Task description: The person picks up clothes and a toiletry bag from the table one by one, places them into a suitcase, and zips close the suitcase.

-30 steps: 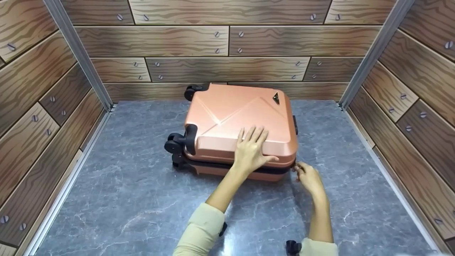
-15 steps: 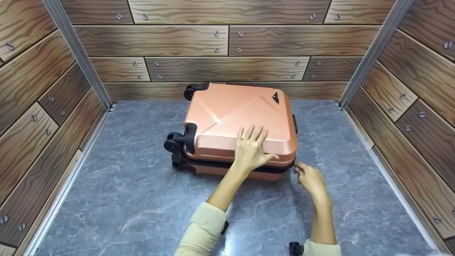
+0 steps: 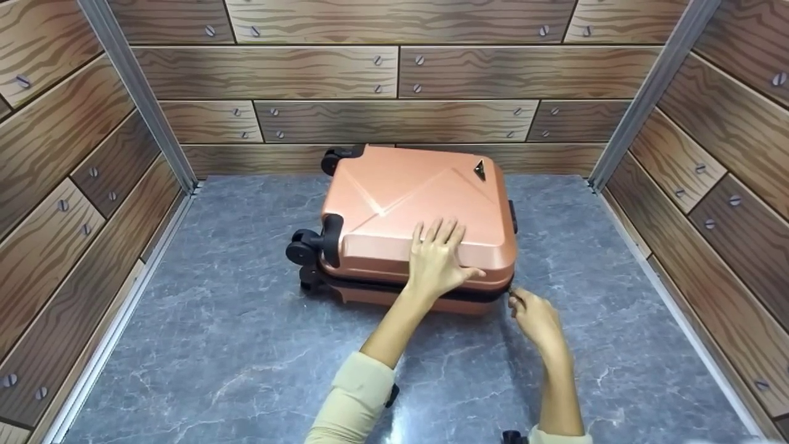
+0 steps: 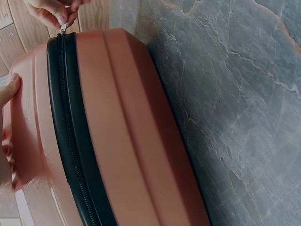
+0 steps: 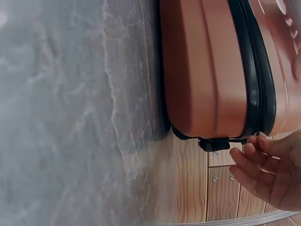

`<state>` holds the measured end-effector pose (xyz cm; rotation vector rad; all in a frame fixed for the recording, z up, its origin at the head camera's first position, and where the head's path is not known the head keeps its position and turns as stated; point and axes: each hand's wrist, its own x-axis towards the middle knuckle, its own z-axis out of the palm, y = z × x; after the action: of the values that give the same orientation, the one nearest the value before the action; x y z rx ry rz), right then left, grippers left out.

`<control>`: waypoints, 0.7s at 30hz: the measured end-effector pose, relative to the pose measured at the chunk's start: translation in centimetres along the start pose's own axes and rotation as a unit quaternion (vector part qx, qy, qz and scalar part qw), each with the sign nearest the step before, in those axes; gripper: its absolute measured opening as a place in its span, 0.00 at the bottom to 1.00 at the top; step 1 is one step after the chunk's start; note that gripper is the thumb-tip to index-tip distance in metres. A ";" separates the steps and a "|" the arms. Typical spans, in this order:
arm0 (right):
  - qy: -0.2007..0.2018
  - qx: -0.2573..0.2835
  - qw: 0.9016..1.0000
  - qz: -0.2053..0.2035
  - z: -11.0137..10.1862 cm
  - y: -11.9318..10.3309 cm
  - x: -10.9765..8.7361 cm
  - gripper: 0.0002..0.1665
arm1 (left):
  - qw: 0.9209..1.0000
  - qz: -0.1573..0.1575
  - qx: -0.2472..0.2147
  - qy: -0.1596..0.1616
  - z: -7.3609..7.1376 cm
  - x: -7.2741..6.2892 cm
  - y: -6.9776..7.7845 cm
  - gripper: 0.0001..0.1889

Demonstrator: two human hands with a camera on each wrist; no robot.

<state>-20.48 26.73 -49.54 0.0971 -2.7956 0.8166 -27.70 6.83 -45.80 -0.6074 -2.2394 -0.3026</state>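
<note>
A rose-gold hard-shell suitcase (image 3: pixel 419 191) lies flat on the floor, its wheels to the left. My left hand (image 3: pixel 433 264) rests on the near edge of its upper shell, fingers spread and thumb pointing right. At the near right corner, my right hand (image 3: pixel 536 317) pinches a small metal zipper pull (image 4: pixel 63 29) between thumb and fingertips. The black-edged zipper (image 4: pixel 68 108) runs along the near side, and its teeth look joined in the left wrist view. In the right wrist view the pull sits at the zipper's bend, mostly covered by the fingertips.
Grey marbled floor (image 3: pixel 234 345) surrounds the suitcase. Wood-patterned walls (image 3: pixel 327 74) stand behind and on both sides, with metal strips at the corners. Black wheels (image 3: pixel 303 248) stick out on the left, and a black handle (image 3: pixel 513 216) is on the right side.
My right hand has shifted slightly toward the camera wearer at the corner, still pinching the zipper pull. The left hand and the suitcase have stayed in place.
</note>
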 end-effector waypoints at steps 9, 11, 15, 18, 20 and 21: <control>0.006 -0.006 1.000 -0.009 0.1 -0.5 -0.2 0.09 | 1.000 -0.015 -0.004 -0.013 -0.2 0.2 0.1 0.46; 0.003 -0.005 1.000 -0.010 0.1 -0.6 -0.2 0.09 | 1.000 -0.016 -0.009 -0.008 -0.2 0.2 0.0 0.46; 0.007 -0.013 1.000 -0.012 0.0 -0.9 -0.4 0.08 | 1.000 -0.010 -0.019 0.002 -0.2 0.2 -0.2 0.46; 0.012 -0.020 1.000 -0.015 0.1 -1.2 -0.5 0.07 | 1.000 -0.010 -0.020 0.001 -0.3 0.2 -0.3 0.46; 0.011 -0.026 1.000 -0.013 0.2 -1.4 -0.7 0.07 | 1.000 -0.012 -0.019 -0.002 -0.3 0.2 -0.1 0.46; 0.010 -0.027 1.000 -0.011 0.2 -1.4 -0.8 0.07 | 1.000 -0.013 -0.018 -0.003 -0.3 0.2 -0.1 0.46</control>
<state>-19.52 25.42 -49.13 0.1096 -2.7915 0.7324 -27.68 6.75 -45.48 -0.5979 -2.2532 -0.3551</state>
